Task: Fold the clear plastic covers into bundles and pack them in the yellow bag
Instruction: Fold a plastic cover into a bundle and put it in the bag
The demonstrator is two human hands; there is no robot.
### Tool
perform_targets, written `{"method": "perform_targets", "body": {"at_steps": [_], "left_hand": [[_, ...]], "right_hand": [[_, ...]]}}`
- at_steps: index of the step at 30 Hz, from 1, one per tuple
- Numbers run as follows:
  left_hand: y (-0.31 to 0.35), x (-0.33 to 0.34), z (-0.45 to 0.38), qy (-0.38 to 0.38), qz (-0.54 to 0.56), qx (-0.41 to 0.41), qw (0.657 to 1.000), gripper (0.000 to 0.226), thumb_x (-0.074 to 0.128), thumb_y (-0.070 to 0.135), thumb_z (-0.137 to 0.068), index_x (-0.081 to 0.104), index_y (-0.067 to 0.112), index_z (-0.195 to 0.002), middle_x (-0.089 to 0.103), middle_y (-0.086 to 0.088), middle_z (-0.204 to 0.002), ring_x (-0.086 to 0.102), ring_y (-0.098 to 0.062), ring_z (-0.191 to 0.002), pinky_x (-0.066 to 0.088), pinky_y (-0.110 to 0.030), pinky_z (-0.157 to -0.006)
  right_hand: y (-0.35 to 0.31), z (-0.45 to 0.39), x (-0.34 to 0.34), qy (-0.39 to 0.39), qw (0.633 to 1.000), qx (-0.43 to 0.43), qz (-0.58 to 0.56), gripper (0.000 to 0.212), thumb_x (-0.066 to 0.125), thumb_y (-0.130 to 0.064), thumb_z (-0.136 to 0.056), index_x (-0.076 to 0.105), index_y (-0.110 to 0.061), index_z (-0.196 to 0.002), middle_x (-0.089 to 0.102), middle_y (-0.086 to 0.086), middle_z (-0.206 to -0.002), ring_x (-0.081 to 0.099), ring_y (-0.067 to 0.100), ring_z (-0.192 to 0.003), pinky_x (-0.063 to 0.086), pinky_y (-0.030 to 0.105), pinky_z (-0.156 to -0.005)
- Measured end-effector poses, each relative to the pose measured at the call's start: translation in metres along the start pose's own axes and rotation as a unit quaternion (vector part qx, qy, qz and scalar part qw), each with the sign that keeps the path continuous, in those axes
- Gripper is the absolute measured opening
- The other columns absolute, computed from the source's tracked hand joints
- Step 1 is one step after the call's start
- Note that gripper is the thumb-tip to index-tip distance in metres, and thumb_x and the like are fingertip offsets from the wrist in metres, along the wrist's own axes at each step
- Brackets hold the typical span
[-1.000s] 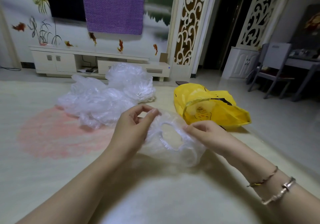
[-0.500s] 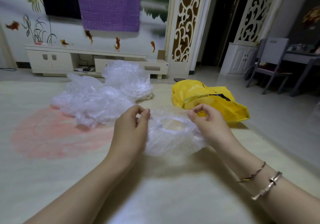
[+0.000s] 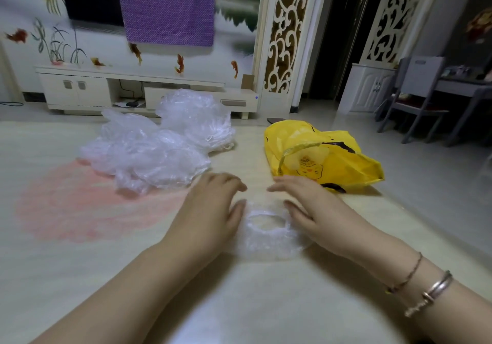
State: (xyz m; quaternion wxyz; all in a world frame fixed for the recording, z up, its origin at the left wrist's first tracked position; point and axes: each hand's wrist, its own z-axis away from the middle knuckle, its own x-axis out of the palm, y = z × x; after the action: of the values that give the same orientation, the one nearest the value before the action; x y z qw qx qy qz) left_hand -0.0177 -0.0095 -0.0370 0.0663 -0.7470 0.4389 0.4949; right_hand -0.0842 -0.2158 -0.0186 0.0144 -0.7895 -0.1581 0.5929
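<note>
One clear plastic cover [image 3: 269, 239] with an elastic ring opening lies flat on the pale surface between my hands. My left hand [image 3: 213, 210] lies on its left edge with fingers straight. My right hand [image 3: 311, 208] lies on its right edge, fingers stretched out toward the left. A heap of several crumpled clear covers [image 3: 157, 146] sits behind to the left. The yellow bag [image 3: 324, 157] with a cartoon print lies open behind to the right, close to my right fingertips.
A low white TV cabinet [image 3: 80, 90] stands along the far wall. A carved white screen [image 3: 282, 37] rises behind the bag. A grey chair [image 3: 418, 96] and table are at the far right. A pink patch [image 3: 80, 205] marks the surface at left.
Both hands were pinching the cover in the air; now it lies flat on the surface and both hands have let go of the pinch and spread over its sides.
</note>
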Motion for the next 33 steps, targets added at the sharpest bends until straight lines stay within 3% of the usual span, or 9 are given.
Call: {"method": "perform_targets", "body": {"at_steps": [2, 4, 7, 11, 15, 18, 21, 28, 33], "left_hand": [[0.006, 0.006, 0.003, -0.107, 0.001, 0.021, 0.994, 0.067, 0.022, 0.057, -0.088, 0.048, 0.022, -0.138, 0.045, 0.005, -0.146, 0.033, -0.018, -0.138, 0.024, -0.028, -0.111], [0.004, 0.012, 0.005, -0.208, -0.046, 0.018, 0.977, 0.067, 0.022, 0.062, -0.095, 0.021, 0.027, -0.152, 0.014, 0.010, -0.160, 0.005, -0.013, -0.148, 0.007, -0.032, -0.120], [0.002, 0.008, 0.008, -0.296, -0.088, 0.005, 0.951, 0.076, 0.021, 0.069, -0.090, -0.004, 0.034, -0.153, -0.013, 0.019, -0.158, -0.022, -0.010, -0.145, -0.011, -0.039, -0.119], [-0.002, 0.005, 0.009, -0.322, -0.094, 0.001, 0.942, 0.085, 0.020, 0.078, -0.082, -0.012, 0.039, -0.150, -0.023, 0.024, -0.153, -0.033, -0.009, -0.140, -0.018, -0.042, -0.117], [0.000, 0.000, 0.007, -0.234, 0.000, 0.007, 0.972, 0.088, 0.036, 0.084, -0.076, 0.018, 0.041, -0.150, 0.004, 0.025, -0.157, -0.005, -0.006, -0.146, 0.003, -0.034, -0.120], [0.006, -0.012, 0.004, -0.149, 0.130, 0.015, 0.980, 0.048, 0.060, 0.068, -0.076, 0.052, 0.040, -0.114, 0.045, 0.027, -0.120, 0.034, 0.000, -0.115, 0.033, -0.017, -0.097], [0.009, -0.017, 0.005, -0.186, 0.158, 0.015, 0.970, 0.036, 0.073, 0.056, -0.072, 0.054, 0.036, -0.095, 0.049, 0.019, -0.100, 0.045, 0.000, -0.094, 0.039, -0.014, -0.077], [0.012, -0.017, 0.008, -0.247, 0.105, 0.007, 0.963, 0.051, 0.078, 0.055, -0.068, 0.047, 0.036, -0.103, 0.044, 0.018, -0.099, 0.043, 0.003, -0.093, 0.038, -0.012, -0.074], [0.016, -0.019, 0.010, -0.237, 0.123, -0.010, 0.964, 0.033, 0.067, 0.029, -0.075, 0.045, 0.032, -0.099, 0.047, 0.015, -0.089, 0.046, 0.002, -0.073, 0.039, -0.013, -0.062]], "right_hand": [[-0.002, 0.005, 0.000, -0.143, 0.989, -0.023, 0.008, 0.051, 0.037, -0.032, -0.102, 0.021, -0.032, -0.151, 0.009, -0.016, -0.159, 0.002, 0.000, -0.146, 0.003, 0.013, -0.114], [0.001, 0.009, -0.001, -0.250, 0.968, 0.013, 0.028, 0.063, 0.031, -0.047, -0.101, -0.001, -0.033, -0.153, -0.011, -0.017, -0.159, -0.014, -0.003, -0.144, -0.004, 0.017, -0.115], [0.008, 0.013, -0.003, -0.285, 0.957, 0.038, 0.040, 0.076, 0.029, -0.061, -0.094, -0.014, -0.034, -0.151, -0.018, -0.020, -0.157, -0.018, -0.006, -0.141, -0.004, 0.023, -0.118], [0.006, 0.015, -0.003, -0.282, 0.958, 0.037, 0.021, 0.084, 0.033, -0.067, -0.089, -0.018, -0.037, -0.149, -0.016, -0.024, -0.156, -0.018, -0.010, -0.138, -0.005, 0.018, -0.114], [0.000, 0.017, -0.022, -0.233, 0.971, 0.049, -0.039, 0.093, 0.053, -0.071, -0.077, 0.001, -0.044, -0.149, 0.000, -0.029, -0.155, -0.003, -0.008, -0.142, 0.006, 0.021, -0.117], [-0.002, 0.021, -0.041, -0.196, 0.980, 0.014, -0.021, 0.070, 0.069, -0.061, -0.074, 0.031, -0.049, -0.131, 0.024, -0.029, -0.138, 0.019, -0.006, -0.133, 0.026, 0.023, -0.110], [-0.005, 0.028, -0.045, -0.206, 0.979, 0.002, 0.016, 0.053, 0.070, -0.041, -0.076, 0.036, -0.046, -0.116, 0.030, -0.025, -0.116, 0.028, -0.003, -0.117, 0.039, 0.025, -0.097], [-0.005, 0.027, -0.023, -0.141, 0.989, -0.028, 0.036, 0.034, 0.057, -0.017, -0.079, 0.043, -0.032, -0.106, 0.044, -0.015, -0.103, 0.039, 0.000, -0.093, 0.038, 0.018, -0.078], [0.005, 0.020, -0.016, -0.061, 0.996, 0.017, -0.062, 0.008, 0.053, -0.020, -0.088, 0.052, -0.026, -0.082, 0.056, -0.008, -0.078, 0.049, 0.006, -0.073, 0.041, 0.026, -0.065]]}}
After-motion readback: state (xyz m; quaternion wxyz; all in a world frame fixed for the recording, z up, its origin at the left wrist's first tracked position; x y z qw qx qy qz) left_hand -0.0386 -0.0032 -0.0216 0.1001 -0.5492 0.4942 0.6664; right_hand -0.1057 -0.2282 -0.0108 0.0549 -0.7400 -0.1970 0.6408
